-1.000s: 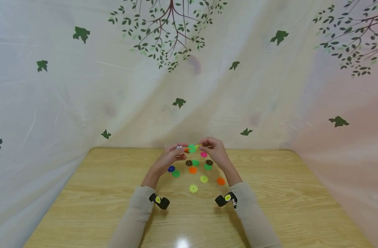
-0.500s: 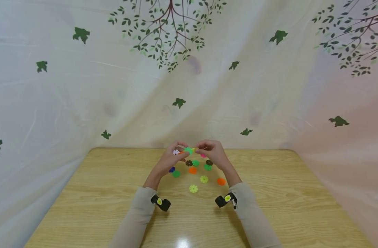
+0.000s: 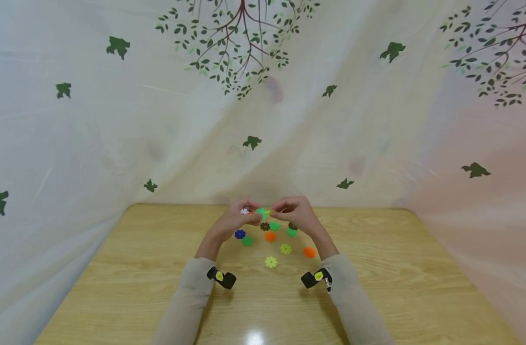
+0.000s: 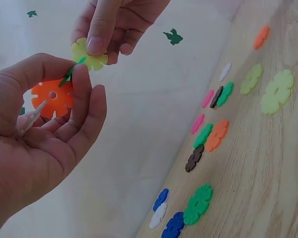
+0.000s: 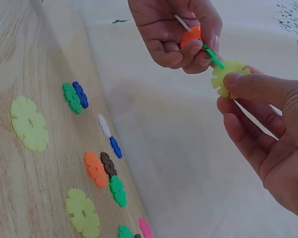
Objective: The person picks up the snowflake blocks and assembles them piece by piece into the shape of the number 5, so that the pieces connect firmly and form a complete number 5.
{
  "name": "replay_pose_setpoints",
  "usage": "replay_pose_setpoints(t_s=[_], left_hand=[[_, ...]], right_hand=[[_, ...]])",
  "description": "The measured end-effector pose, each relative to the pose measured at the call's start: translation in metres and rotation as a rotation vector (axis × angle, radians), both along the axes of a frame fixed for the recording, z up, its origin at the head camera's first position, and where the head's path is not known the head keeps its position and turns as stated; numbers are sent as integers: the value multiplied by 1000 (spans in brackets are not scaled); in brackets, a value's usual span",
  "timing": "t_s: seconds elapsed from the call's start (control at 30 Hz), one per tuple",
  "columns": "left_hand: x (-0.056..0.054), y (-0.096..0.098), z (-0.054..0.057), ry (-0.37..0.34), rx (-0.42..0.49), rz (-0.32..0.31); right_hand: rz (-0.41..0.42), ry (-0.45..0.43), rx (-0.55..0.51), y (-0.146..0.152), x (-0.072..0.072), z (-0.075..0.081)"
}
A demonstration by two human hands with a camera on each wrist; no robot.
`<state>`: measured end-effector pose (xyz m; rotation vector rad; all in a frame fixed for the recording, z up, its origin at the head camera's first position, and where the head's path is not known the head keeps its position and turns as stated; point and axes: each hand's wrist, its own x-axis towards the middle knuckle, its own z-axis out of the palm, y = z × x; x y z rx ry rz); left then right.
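Observation:
My left hand (image 4: pixel 44 119) grips a short chain of flower-shaped plastic discs: a white disc (image 4: pixel 30 120), an orange disc (image 4: pixel 54 100) and a green disc (image 5: pixel 213 55) seen edge-on between thumb and finger. My right hand (image 5: pixel 280 116) pinches a yellow disc (image 5: pixel 222 79) between thumb and fingers. The yellow disc's edge meets the green disc's edge; how deep they fit into each other I cannot tell. Both hands (image 3: pixel 233 221) are raised above the far part of the table.
Loose discs lie on the wooden table (image 3: pixel 375 287) below the hands: yellow (image 3: pixel 270 262), orange (image 3: pixel 309 252), dark blue (image 3: pixel 239 234), green (image 3: pixel 246 241) and several others. A cloth backdrop (image 3: pixel 194 143) hangs behind the table's far edge.
Both hands have come slightly lower, and the green and yellow discs have drifted a little to the left. The loose discs lie where they were; the whole view shifted slightly.

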<state>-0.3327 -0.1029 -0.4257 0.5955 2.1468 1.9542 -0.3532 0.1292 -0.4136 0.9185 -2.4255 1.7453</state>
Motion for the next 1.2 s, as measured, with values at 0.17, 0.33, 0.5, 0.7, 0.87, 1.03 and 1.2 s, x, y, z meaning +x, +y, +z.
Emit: replay_pose_setpoints(t_s=[0.17, 0.33, 0.5, 0.7, 0.87, 1.03, 1.2], left_hand=[[0, 1, 2, -9, -3, -14], [0, 2, 0, -8, 18, -39], [0, 2, -7, -15, 4, -72], [-3, 5, -12, -12, 0, -69], [-4, 10, -19, -32, -13, -53], [-4, 11, -21, -57, -32, -5], [-5, 4, -20, -48, -56, 36]], right_hand=[[10, 7, -2, 1, 3, 4], [13, 0, -5, 2, 3, 2], [16, -13, 23, 0, 1, -6], [8, -55, 8, 1, -2, -9], [-1, -158, 24, 5, -6, -14], [11, -169, 94, 9, -8, -16], [108, -203, 185, 14, -6, -10]])
